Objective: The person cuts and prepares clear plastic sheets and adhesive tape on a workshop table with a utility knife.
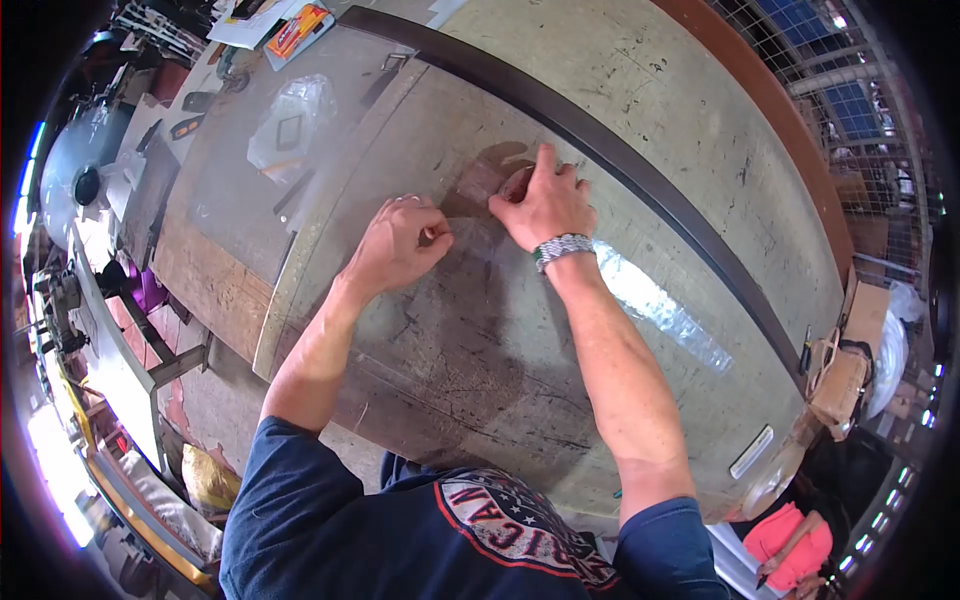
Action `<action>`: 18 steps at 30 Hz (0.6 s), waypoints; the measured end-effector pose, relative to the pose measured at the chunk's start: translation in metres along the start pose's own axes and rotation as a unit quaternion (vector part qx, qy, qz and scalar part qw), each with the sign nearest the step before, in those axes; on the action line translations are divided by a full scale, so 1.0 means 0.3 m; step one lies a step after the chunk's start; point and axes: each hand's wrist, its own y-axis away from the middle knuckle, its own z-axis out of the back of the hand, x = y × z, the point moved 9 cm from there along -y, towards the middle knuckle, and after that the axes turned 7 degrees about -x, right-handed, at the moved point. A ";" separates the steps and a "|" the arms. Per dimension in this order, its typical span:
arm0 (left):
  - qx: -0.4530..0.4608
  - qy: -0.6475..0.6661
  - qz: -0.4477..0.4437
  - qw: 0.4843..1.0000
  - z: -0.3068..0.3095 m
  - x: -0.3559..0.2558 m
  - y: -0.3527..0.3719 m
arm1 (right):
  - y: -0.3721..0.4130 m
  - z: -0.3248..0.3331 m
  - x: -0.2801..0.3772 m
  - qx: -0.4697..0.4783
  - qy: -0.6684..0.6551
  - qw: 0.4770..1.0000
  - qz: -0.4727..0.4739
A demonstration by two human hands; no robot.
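Observation:
My left hand (400,243) is held over the worktable (420,370), its fingers curled into a pinch. Whatever lies between those fingertips is too small and clear to make out. To its right, my right hand (550,205), with a patterned band on the wrist, has its thumb and fingers spread around a round brown thing (516,185) that looks like a roll of tape. The fingers partly cover it. A faint see-through band seems to run between the two hands. Beyond my right wrist lies a shiny clear plastic strip (660,308).
A long dark strip (480,68) crosses the table beyond my hands. At the left lie a clear plastic bag (290,130) and an orange packet (298,30). A fan (88,185) stands far left. Wire mesh (850,80) is at right; a person in pink (790,540) is lower right.

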 end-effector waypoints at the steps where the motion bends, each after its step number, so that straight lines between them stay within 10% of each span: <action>1: 0.002 0.025 0.013 1.000 -0.007 0.006 -0.019 | -0.007 0.019 -0.016 0.001 -0.023 1.000 -0.013; 11: 0.012 -0.085 0.132 0.987 -0.044 0.101 -0.204 | -0.060 0.225 -0.182 -0.129 -0.180 0.974 0.037; 18: 0.008 -0.123 0.179 0.976 -0.039 0.075 -0.226 | 0.058 0.119 -0.010 -0.046 -0.129 0.980 0.143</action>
